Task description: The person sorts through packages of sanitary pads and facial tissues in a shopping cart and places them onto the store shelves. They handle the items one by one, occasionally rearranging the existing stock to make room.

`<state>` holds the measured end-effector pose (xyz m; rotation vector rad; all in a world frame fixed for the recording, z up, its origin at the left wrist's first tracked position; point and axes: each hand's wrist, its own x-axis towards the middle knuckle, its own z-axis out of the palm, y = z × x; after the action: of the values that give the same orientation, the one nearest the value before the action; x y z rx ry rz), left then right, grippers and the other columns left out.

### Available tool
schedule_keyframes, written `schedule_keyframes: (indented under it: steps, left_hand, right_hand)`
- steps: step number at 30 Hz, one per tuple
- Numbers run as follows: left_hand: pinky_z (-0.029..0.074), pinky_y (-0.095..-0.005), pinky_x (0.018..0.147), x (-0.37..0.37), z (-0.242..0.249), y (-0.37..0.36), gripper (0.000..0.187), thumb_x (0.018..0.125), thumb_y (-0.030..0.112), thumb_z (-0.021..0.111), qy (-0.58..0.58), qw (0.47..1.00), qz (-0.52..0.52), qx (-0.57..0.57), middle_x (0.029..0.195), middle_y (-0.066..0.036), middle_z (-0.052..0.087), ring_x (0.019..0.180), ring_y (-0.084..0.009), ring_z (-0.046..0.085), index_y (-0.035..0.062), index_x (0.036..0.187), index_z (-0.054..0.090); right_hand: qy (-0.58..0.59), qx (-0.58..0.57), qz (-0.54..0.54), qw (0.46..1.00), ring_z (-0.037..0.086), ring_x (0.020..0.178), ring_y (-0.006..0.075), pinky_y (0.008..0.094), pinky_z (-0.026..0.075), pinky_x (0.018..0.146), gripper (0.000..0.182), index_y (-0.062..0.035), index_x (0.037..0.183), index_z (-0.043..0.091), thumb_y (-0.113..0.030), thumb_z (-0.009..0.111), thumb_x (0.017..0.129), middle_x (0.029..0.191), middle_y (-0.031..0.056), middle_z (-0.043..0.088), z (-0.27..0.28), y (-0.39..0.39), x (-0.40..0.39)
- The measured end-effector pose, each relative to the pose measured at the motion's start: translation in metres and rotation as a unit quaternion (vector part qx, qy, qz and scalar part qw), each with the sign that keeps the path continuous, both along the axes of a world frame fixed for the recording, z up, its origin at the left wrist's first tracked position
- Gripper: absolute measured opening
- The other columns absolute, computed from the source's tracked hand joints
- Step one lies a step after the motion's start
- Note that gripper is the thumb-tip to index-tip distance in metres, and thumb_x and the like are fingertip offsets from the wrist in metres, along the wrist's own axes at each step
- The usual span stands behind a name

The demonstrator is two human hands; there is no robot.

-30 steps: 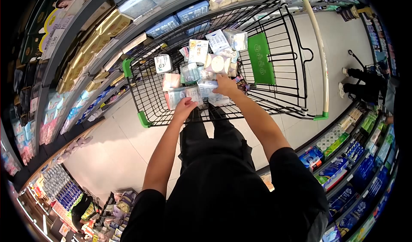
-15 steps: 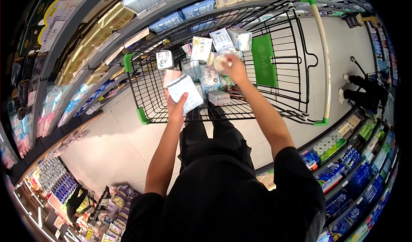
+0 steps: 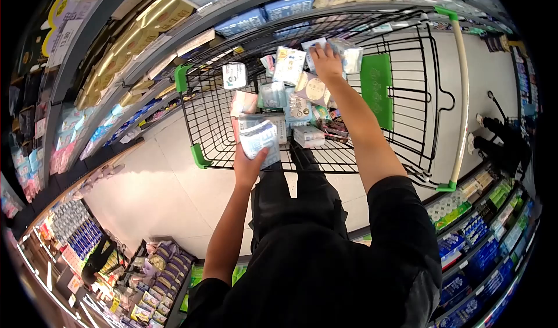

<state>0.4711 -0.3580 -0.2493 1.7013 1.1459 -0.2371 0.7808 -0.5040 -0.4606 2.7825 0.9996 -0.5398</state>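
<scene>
My left hand [image 3: 249, 168] grips a soft white-and-light-blue plastic-wrapped pack [image 3: 260, 141] by its lower edge, over the near side of the shopping cart [image 3: 189, 116]. My right hand [image 3: 326, 62] reaches across the cart, fingers spread on top of a white-and-blue pack [image 3: 311, 64] that it partly covers. Beside that hand lie a white printed pack [image 3: 288, 65], a beige pack with a round label [image 3: 313, 88] and a clear-wrapped pack [image 3: 352, 59]. Closer to my left hand are a pink pack [image 3: 244, 103], a pale teal pack [image 3: 272, 95] and a small white pack [image 3: 234, 75].
Shelves of gold packs [image 3: 136, 49] and blue boxes [image 3: 241, 22] run along the cart's far side. Blue packs [image 3: 453, 243] fill shelving at lower right. A person in dark clothes [image 3: 500, 142] is at the right, another person [image 3: 97, 261] at lower left. A display [image 3: 165, 275] stands behind me.
My right hand has left the beige pack and moved away from me onto the white-and-blue one. The pack in my left hand is tilted and a little lower. The view has shifted.
</scene>
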Motion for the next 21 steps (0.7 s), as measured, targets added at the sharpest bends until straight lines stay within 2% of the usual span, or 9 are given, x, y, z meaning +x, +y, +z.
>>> schedule_keyframes:
  steps: [2,6,8,11,13,15,16,17,21]
  left_hand:
    - [0.049,-0.0331,0.084,0.003,0.000,0.000,0.056,0.076,0.025,0.078,0.016,1.000,-0.019,0.011,0.106,-0.014,0.065,0.096,-0.0224,0.063,-0.0005,0.118,0.051]
    - [0.049,-0.0341,0.084,0.005,0.004,0.000,0.058,0.075,0.026,0.078,0.011,0.999,-0.040,0.014,0.107,-0.016,0.065,0.097,-0.0260,0.064,0.0007,0.119,0.050]
    - [0.049,-0.0326,0.084,0.004,0.001,0.001,0.056,0.077,0.026,0.077,0.007,0.999,-0.047,0.011,0.107,-0.014,0.065,0.096,-0.0224,0.063,-0.0011,0.119,0.050]
    - [0.048,-0.0314,0.085,0.004,-0.007,0.004,0.052,0.081,0.024,0.074,-0.048,0.995,0.038,-0.082,0.108,-0.012,0.064,0.097,-0.0203,0.062,-0.0024,0.119,0.051]
    - [0.049,-0.0319,0.087,0.002,-0.007,0.008,0.047,0.085,0.019,0.070,-0.097,0.963,0.134,-0.213,0.113,-0.011,0.062,0.100,-0.0220,0.062,-0.0015,0.123,0.050]
    - [0.049,-0.0348,0.090,0.007,0.009,0.012,0.047,0.089,0.019,0.066,-0.127,0.873,0.281,-0.377,0.117,-0.012,0.061,0.105,-0.0241,0.062,0.0005,0.128,0.047]
    - [0.047,-0.0396,0.097,0.007,0.012,0.017,0.049,0.093,0.026,0.060,-0.131,0.845,0.287,-0.432,0.124,-0.010,0.059,0.113,-0.0259,0.059,0.0030,0.133,0.044]
    - [0.042,-0.0429,0.101,0.003,0.008,0.021,0.050,0.095,0.035,0.053,-0.156,0.815,0.272,-0.487,0.128,-0.009,0.057,0.118,-0.0259,0.055,0.0070,0.135,0.043]
    - [0.040,-0.0453,0.104,0.035,0.053,0.021,0.055,0.095,0.046,0.047,-0.180,0.777,0.287,-0.531,0.130,-0.011,0.055,0.121,-0.0283,0.052,0.0129,0.139,0.042]
  right_hand:
    - [0.005,0.015,-0.003,1.000,0.033,0.136,0.0337,0.0494,0.041,0.100,0.053,-0.0220,0.139,0.035,-0.015,0.050,0.089,0.149,0.0024,0.032,0.000,0.001,0.004]
    - [-0.023,0.069,0.003,0.997,0.053,0.116,0.0320,0.0440,0.052,0.086,0.036,-0.0110,0.121,0.052,-0.014,0.053,0.085,0.126,0.0071,0.055,0.001,0.004,0.011]
    - [0.020,0.066,-0.022,0.997,0.058,0.108,0.0319,0.0423,0.053,0.082,0.035,-0.0090,0.116,0.055,-0.016,0.056,0.082,0.116,0.0095,0.061,0.015,0.004,0.018]
    - [0.020,0.180,-0.171,0.968,0.061,0.099,0.0342,0.0427,0.053,0.080,0.041,-0.0074,0.117,0.054,-0.021,0.060,0.079,0.109,0.0138,0.064,0.055,-0.010,0.023]
    - [0.111,0.255,-0.322,0.905,0.065,0.080,0.0342,0.0419,0.054,0.070,0.039,-0.0002,0.110,0.056,-0.025,0.059,0.080,0.099,0.0181,0.066,0.079,-0.029,0.025]
    - [0.355,0.460,-0.481,0.656,0.064,0.081,0.0233,0.0373,0.052,0.065,0.042,-0.0005,0.115,0.056,-0.028,0.059,0.082,0.098,0.0110,0.065,0.108,-0.053,0.014]
    - [0.434,0.470,-0.518,0.567,0.059,0.084,0.0151,0.0316,0.049,0.062,0.041,-0.0026,0.116,0.057,-0.028,0.059,0.084,0.099,0.0062,0.063,0.122,-0.065,0.007]
    - [0.481,0.481,-0.518,0.518,0.058,0.088,0.0146,0.0295,0.047,0.063,0.040,-0.0040,0.118,0.057,-0.027,0.058,0.085,0.104,0.0062,0.062,0.125,-0.076,-0.001]
    - [0.521,0.461,-0.484,0.531,0.058,0.087,0.0155,0.0296,0.047,0.065,0.056,0.0008,0.134,0.046,-0.027,0.060,0.088,0.105,0.0063,0.061,0.195,-0.085,-0.031]
